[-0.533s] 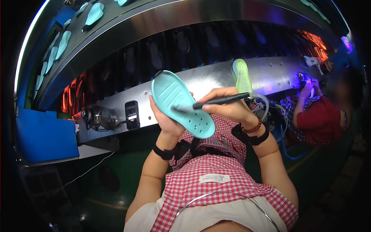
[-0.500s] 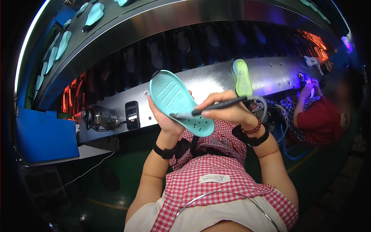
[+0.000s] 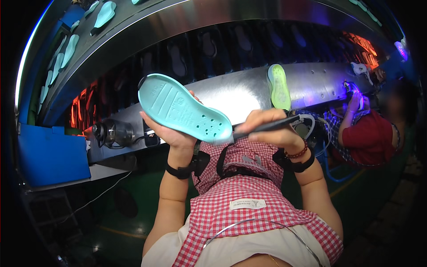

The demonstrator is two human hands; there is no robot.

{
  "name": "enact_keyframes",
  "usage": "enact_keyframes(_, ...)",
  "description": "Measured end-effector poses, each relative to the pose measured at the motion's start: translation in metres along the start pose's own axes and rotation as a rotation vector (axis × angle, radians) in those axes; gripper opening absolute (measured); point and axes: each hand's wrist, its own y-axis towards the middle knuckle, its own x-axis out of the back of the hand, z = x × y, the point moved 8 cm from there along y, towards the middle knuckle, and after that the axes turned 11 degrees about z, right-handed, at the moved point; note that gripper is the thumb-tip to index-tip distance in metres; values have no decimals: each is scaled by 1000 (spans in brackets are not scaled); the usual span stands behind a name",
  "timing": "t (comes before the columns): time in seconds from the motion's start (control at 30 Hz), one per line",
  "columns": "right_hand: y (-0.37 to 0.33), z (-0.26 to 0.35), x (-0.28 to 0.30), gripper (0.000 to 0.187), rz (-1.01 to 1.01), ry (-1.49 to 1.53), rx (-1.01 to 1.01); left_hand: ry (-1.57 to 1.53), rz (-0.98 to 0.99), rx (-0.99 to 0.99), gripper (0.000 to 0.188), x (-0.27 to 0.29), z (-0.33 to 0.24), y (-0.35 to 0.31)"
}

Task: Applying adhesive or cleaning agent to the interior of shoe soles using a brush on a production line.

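Observation:
My left hand (image 3: 178, 139) supports a turquoise shoe sole (image 3: 175, 104) from beneath, the palm under its side and fingertips showing past the far edge. The sole lies tilted, its heel end at the upper left with raised bars, its forefoot at the lower right with several small holes. In my right hand (image 3: 271, 129) is a black-handled brush (image 3: 264, 128), gripped between thumb and fingers. Its pale tip is blurred and lies at the sole's toe edge. A clear tube (image 3: 313, 122) appears to run from the back end of the handle.
On the metal bench beyond my hands lies a yellow-green sole (image 3: 279, 86). Left of it are a glass jar (image 3: 118, 134) with a dark lid and a phone (image 3: 152, 137). Turquoise soles (image 3: 105, 17) ride the upper belt. A co-worker in red (image 3: 367, 138) sits at the right.
My left hand has carried the turquoise sole leftward and turned it flatter. The brush tip has gone from the sole's middle to its toe edge.

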Motion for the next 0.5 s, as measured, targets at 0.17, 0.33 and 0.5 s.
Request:
enact_keyframes(0.17, 6, 3, -11, 21, 99, -207, 49, 56, -34, -28, 81, -6, -6, 2)
enact_keyframes(0.33, 2, -29, 3, 19, -49, 300, -42, -43, 116, 80, 83, -22, -2, 4)
enact_keyframes(0.5, 6, -41, -13, 21, -177, 738, 23, -193, -60, 161, 75, -37, 25, -20)
